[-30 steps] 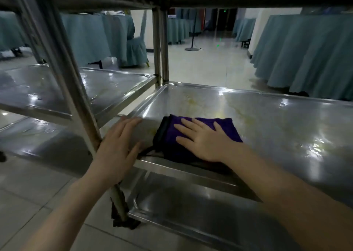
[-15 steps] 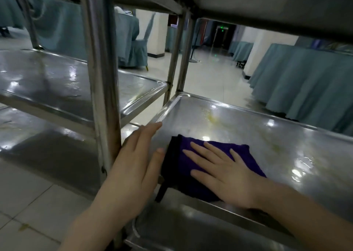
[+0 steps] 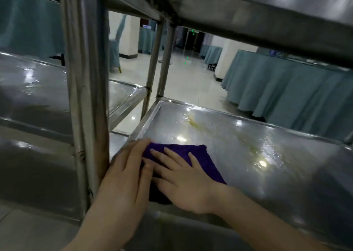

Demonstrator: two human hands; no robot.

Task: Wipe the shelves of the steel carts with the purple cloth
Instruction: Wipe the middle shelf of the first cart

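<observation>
A folded purple cloth [image 3: 202,160] lies at the near left corner of the right cart's middle steel shelf [image 3: 277,161]. My right hand [image 3: 183,180] lies flat on the cloth with its fingers straight and spread, pointing to the far left. My left hand [image 3: 126,176] rests flat on the shelf's left rim beside the corner post, its fingertips touching the cloth's left edge. A yellowish smear [image 3: 196,123] and wet streaks mark the shelf further in.
A thick steel corner post [image 3: 86,97] rises right next to my left hand. The left cart's wet shelf [image 3: 34,97] stands beside it. The upper shelf [image 3: 248,8] hangs low overhead. Tables draped in teal cloth [image 3: 296,97] line the tiled floor behind.
The camera has come closer and lower. My left hand slid right along the rim until it touches the cloth and my right hand. The cloth sits closer to the left rim.
</observation>
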